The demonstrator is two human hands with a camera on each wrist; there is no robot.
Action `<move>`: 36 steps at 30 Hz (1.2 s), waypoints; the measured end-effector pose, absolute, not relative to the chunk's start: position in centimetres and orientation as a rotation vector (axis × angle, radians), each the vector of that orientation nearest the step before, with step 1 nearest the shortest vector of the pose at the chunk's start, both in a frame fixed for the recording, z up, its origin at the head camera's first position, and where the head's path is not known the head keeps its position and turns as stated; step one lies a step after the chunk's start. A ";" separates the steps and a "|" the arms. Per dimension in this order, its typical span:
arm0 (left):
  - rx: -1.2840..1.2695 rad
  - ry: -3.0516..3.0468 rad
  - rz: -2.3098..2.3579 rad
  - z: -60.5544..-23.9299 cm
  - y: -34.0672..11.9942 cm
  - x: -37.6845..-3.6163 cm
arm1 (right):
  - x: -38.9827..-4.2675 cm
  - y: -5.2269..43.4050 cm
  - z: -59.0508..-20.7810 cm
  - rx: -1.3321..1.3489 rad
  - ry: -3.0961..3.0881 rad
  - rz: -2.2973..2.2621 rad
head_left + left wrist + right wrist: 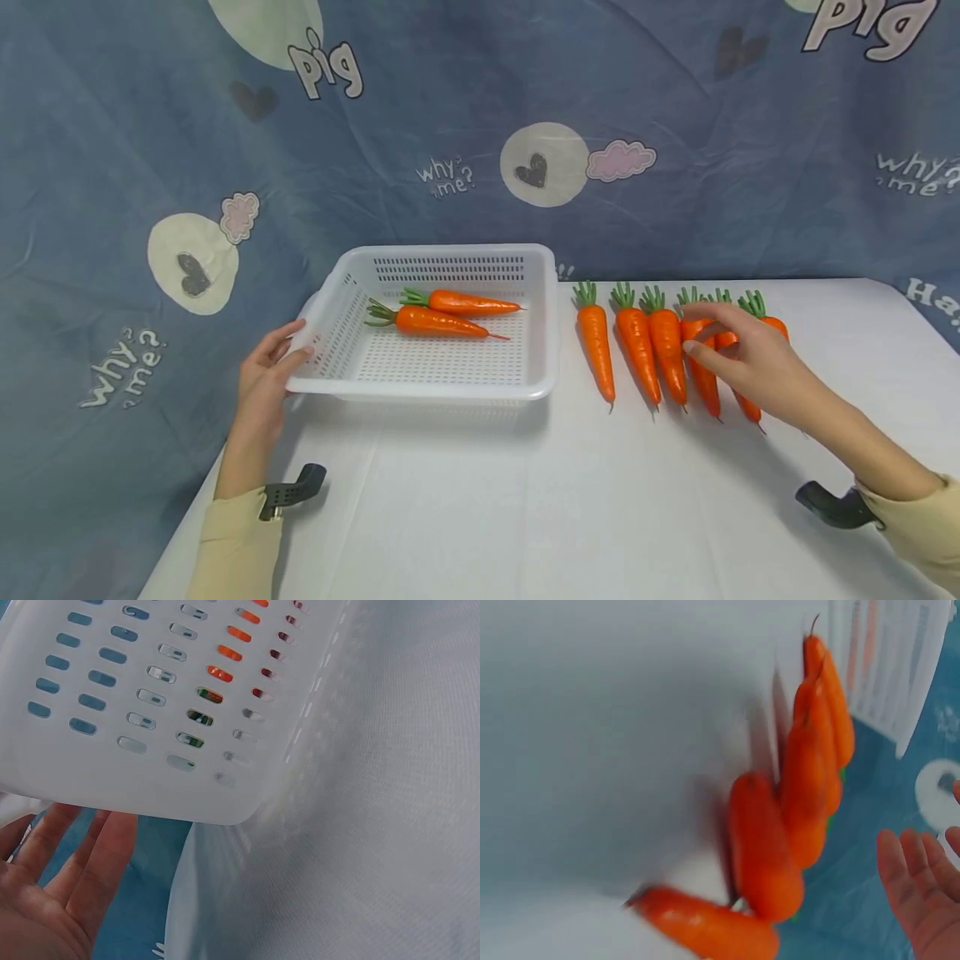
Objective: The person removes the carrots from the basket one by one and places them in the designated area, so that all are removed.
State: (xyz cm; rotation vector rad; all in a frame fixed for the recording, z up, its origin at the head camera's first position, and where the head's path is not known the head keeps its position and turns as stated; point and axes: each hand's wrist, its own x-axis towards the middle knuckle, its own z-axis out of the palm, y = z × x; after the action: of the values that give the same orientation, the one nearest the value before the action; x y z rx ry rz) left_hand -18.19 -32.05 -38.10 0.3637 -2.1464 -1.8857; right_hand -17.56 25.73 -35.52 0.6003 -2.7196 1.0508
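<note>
The blue backdrop cloth point(465, 100) behind the table reads "pig" and, repeatedly, "why me?".

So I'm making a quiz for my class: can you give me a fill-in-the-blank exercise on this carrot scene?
1. The white basket holds ____ carrots.
2. The left hand touches the basket's ____ end.
3. The right hand reaches over the row of ____ lying on the white table.
4. The carrots in the row point their green tops ____ the person.

Missing words: two; left; carrots; away from
</note>
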 end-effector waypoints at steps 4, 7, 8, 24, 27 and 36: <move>0.340 -2.159 -1.866 -38.3 -32.2 -18.2 | -17.4 24.2 -34.9 0.706 -2.721 1.038; 0.337 -2.164 -1.832 -38.4 -32.2 -18.3 | -17.4 23.2 -34.3 0.760 -2.728 1.037; 0.341 -2.169 -1.820 -38.4 -32.2 -18.3 | -17.4 22.9 -34.2 0.783 -2.728 1.034; 0.369 -2.159 -1.853 -38.2 -32.0 -18.3 | -17.1 18.9 -32.7 0.890 -2.787 1.132; 0.343 -2.156 -1.829 -38.3 -32.1 -18.2 | -17.2 18.4 -32.6 0.926 -2.780 1.125; 0.379 -2.146 -1.884 -38.2 -32.2 -18.2 | -17.7 16.5 -31.7 1.007 -2.830 1.058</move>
State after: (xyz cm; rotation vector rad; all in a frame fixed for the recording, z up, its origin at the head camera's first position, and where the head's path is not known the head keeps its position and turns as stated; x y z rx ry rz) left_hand -18.24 -32.20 -38.18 0.3795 -2.1458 -1.8842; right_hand -17.70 16.52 -31.74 1.0070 -2.8298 1.0583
